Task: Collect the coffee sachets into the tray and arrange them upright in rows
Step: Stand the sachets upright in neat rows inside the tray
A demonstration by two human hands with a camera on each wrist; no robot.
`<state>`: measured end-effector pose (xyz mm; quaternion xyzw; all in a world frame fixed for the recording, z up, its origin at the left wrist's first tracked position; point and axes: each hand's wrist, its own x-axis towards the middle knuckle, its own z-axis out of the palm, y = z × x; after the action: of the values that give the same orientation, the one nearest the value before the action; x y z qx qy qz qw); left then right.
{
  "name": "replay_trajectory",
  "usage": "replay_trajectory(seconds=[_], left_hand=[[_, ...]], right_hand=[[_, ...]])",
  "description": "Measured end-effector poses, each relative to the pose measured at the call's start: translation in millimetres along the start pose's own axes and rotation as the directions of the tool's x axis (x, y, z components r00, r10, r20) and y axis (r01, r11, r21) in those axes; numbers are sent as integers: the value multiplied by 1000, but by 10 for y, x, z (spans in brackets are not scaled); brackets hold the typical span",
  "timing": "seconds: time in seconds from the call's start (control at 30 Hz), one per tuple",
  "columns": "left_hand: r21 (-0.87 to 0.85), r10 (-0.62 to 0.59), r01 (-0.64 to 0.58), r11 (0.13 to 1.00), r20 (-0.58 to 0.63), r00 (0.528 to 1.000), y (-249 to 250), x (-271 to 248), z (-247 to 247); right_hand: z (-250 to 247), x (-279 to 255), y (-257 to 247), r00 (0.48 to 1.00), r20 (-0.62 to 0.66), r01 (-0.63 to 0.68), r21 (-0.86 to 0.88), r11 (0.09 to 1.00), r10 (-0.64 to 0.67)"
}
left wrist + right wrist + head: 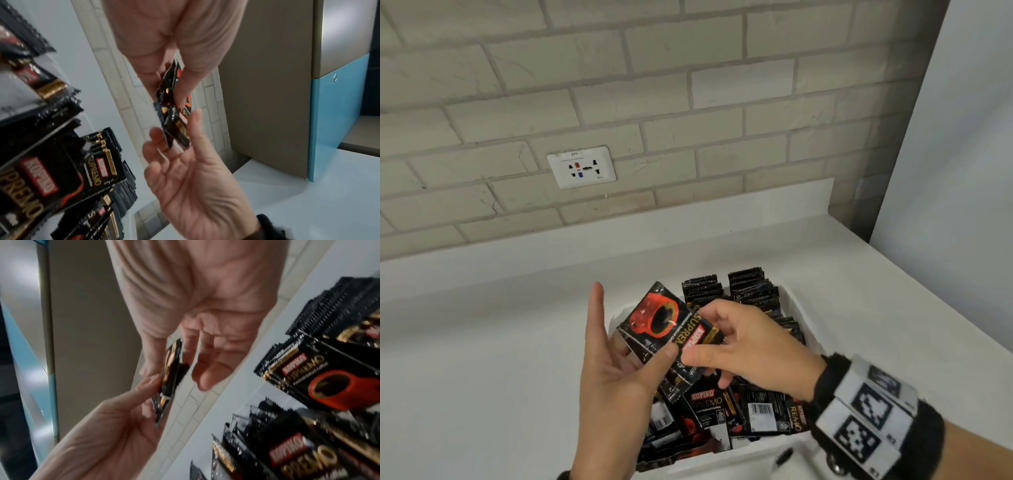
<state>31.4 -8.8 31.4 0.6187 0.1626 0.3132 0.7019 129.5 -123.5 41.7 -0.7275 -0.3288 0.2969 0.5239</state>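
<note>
Both hands grasp a small bunch of black coffee sachets [666, 334] above the tray. The right hand [750, 346] pinches the bunch between thumb and fingers near its lower right part; the left hand [616, 370] has its thumb pressed on the front face and its fingers behind, with the forefinger stretched straight up. How many sachets are in the bunch is not certain: the wrist views show at least two [174, 112], edge on and pressed flat together [170, 374]. The front one shows a red cup at the upper left and the brand lettering running down to the right, so its long axis lies on a slant from upper left to lower right, with the face turned up to the head camera.

Under the hands stands one white tray [796, 305] on a white counter [482, 342]. At its far end two rows of sachets [750, 291] stand upright on edge, packed close, with their crimped tops showing. At its near end a loose heap of sachets [722, 411] lies flat and crossed, too many and too overlapped to count, some face up and some with barcodes up.

Behind the counter is a pale brick wall with one socket plate [581, 167].
</note>
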Motion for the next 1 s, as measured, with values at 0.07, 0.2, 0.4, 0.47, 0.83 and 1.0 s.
replay_trajectory(seconds=[0.07,0.2,0.4,0.47,0.83,1.0], left_hand=[[-9,-14,14,1000,-16,1000,-11,-16,47],[-55,-89,87,995,-30,996,-53,-31,34],[-179,-155,143,973,-53,986,-132,-18,25],[-216,-151,138,967,-43,988,-128,-29,56],[-496,-215,219,840,66,974,-160,-98,123],[-65,-105,102,993,-34,994,-251,-93,19]], right_hand=[[28,-27,46,997,-70,-9,126,992,18],[6,-78,90,988,-123,-36,384,923,90],[-86,-140,177,934,-308,55,624,779,181],[-83,-193,160,952,-288,32,419,908,100],[69,-211,198,976,-204,-3,319,948,72],[48,-236,166,969,-246,25,151,988,13]])
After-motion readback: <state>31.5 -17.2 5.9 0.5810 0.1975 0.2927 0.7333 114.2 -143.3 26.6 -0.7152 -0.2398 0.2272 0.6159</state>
